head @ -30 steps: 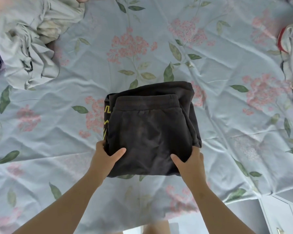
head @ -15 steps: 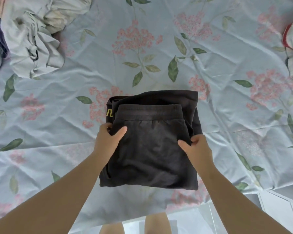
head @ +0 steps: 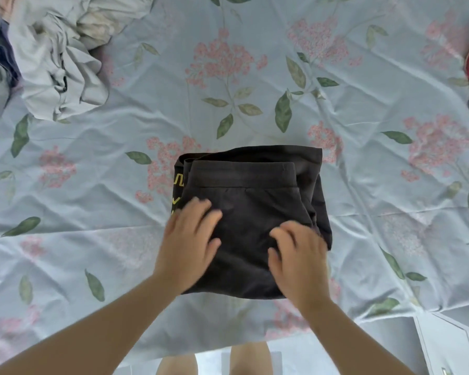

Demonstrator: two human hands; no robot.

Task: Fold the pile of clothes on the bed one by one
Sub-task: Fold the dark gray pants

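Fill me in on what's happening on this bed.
A person is folding laundry. The left hand and the right hand both rest on top of a black garment. It is already folded into a compact rectangle and lies on the floral bedsheet near the bed's front edge. A crumpled pile of light clothes sits unfolded at the far left.

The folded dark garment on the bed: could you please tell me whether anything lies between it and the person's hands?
Nothing visible does. The left hand lies flat on the dark garment's left part, and the right hand touches its right part directly.
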